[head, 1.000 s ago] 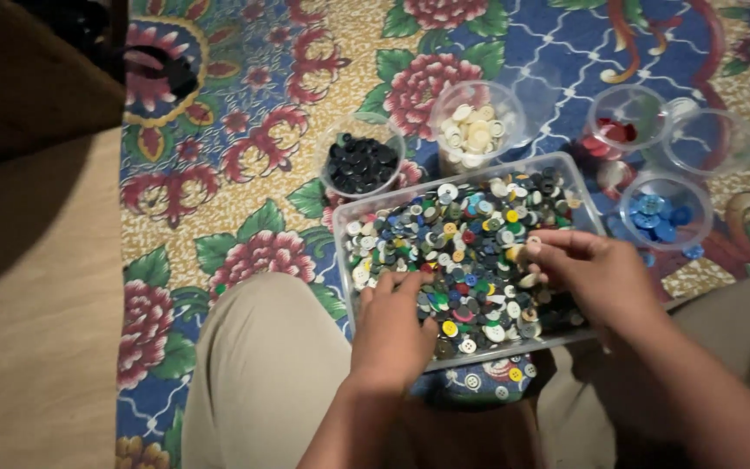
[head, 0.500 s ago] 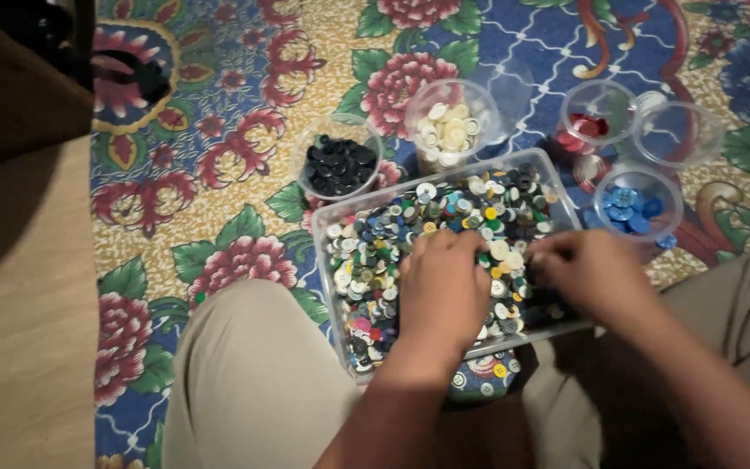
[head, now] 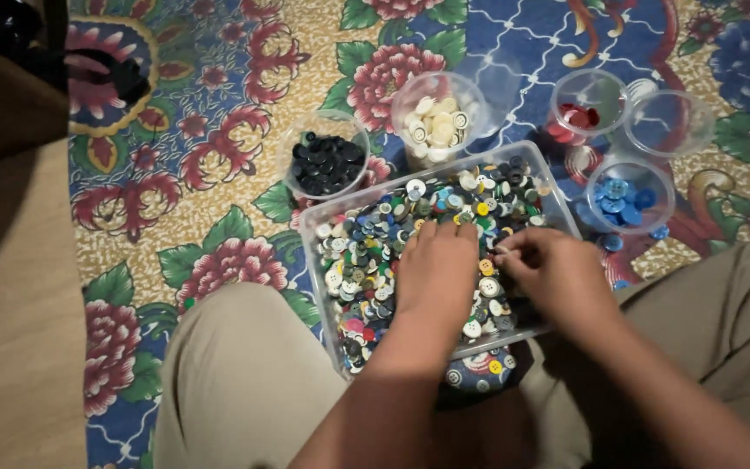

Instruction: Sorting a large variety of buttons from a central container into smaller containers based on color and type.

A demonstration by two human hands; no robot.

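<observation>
2 hands [head: 496, 269] spread apart on 1 button tray [head: 566, 213]; 5 cups [head: 327, 163] beyond.

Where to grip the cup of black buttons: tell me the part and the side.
Grip the cup of black buttons by its rim, from above. It stands upright and open, so a level lift keeps the buttons in. Its left side is free; the tray crowds its lower right.

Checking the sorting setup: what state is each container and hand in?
Clear tray: full of mixed buttons.
Black-button cup: partly filled.
White-button cup: partly filled.
Red-button cup: few buttons.
Blue-button cup: few buttons.
Rightmost cup: looks empty.
Left hand: flat on buttons.
Right hand: fingers pinched together.
</observation>
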